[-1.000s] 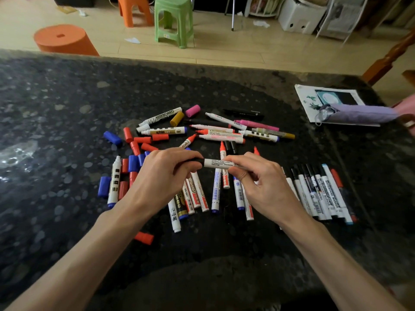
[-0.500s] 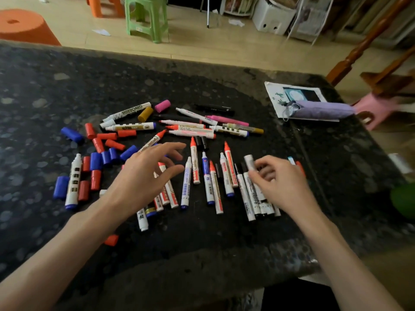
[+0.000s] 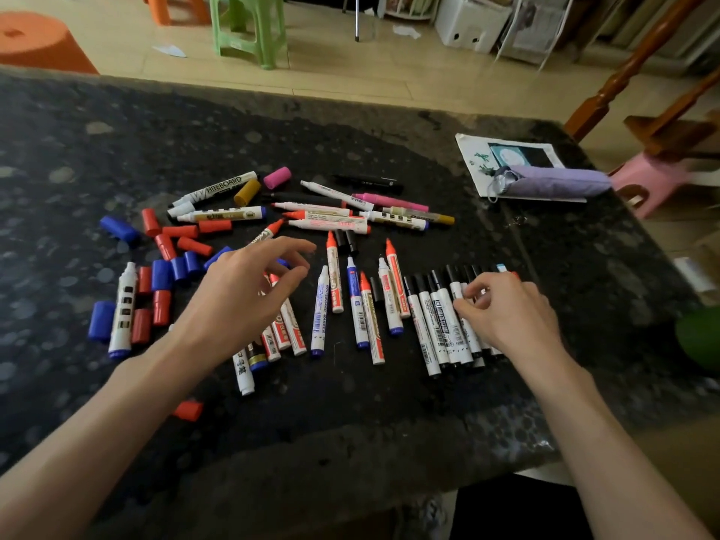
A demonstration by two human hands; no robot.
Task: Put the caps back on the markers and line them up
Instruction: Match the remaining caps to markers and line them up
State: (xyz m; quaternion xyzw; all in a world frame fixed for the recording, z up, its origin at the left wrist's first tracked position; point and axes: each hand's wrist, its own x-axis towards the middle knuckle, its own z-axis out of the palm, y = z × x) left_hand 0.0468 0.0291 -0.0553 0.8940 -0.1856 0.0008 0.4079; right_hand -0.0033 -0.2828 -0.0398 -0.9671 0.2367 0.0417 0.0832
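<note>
On the dark speckled table, the row of capped black markers lies under the right hand, curled fingertips touching it; whether they pinch one I cannot tell. Best to nudge the barrels flush and parallel there. The left hand hovers open above uncapped markers, loose caps just left of it.

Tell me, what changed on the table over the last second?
Both hands held one marker. The left hand let go and hovers open; the right hand carried the marker right into the row, still pinching it. Loose caps stayed put.
</note>
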